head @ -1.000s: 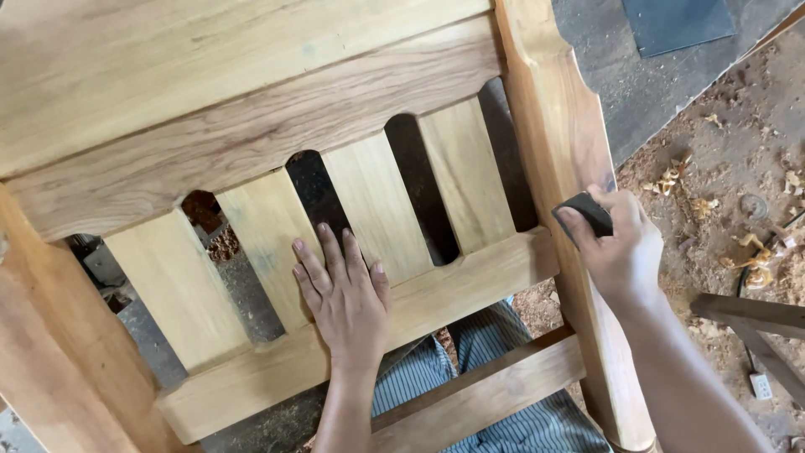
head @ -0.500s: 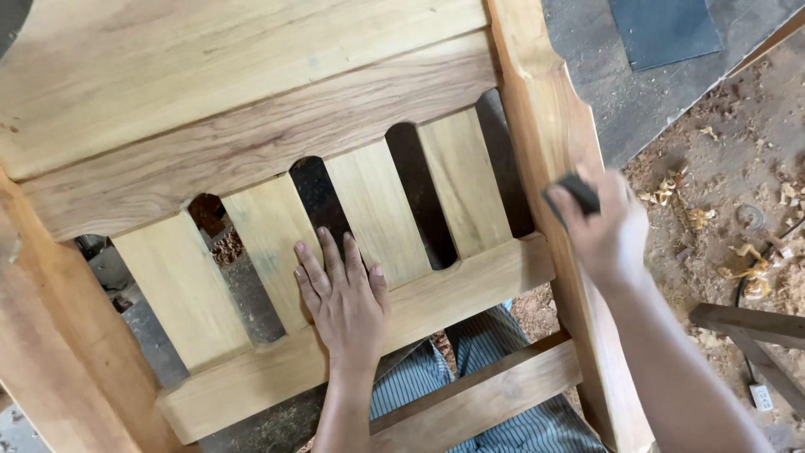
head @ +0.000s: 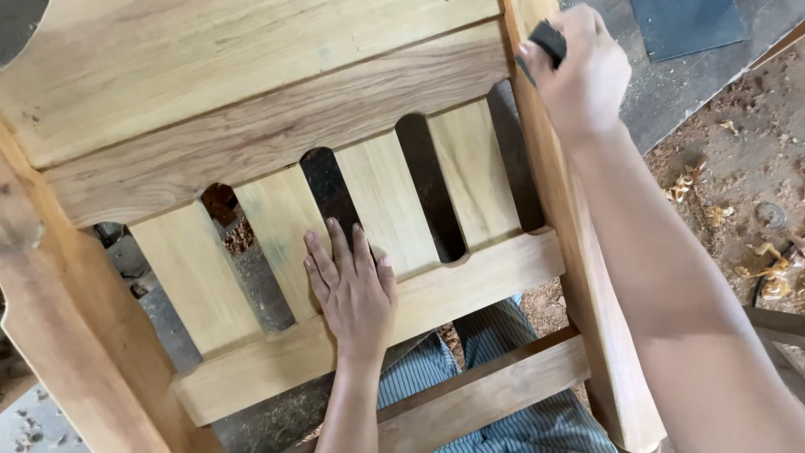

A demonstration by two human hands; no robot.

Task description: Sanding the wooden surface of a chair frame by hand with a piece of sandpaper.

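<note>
Closest, we see striped trousers (head: 503, 394) under the low rail (head: 470, 394), then our left hand (head: 352, 289) lying flat and open, fingers spread, on the chair (head: 251, 101) where two slats meet the cross rail (head: 470, 281), gripping nothing. Farther up, our right hand (head: 583, 71) is clenched around a dark sanding block (head: 547, 40), pressing it against the top of the right post (head: 587, 285), just beside the broad upper board. Beyond, wood shavings (head: 721, 193) scatter on the dirt floor (head: 755, 143), and a dark sheet (head: 688, 25) lies on the concrete.
</note>
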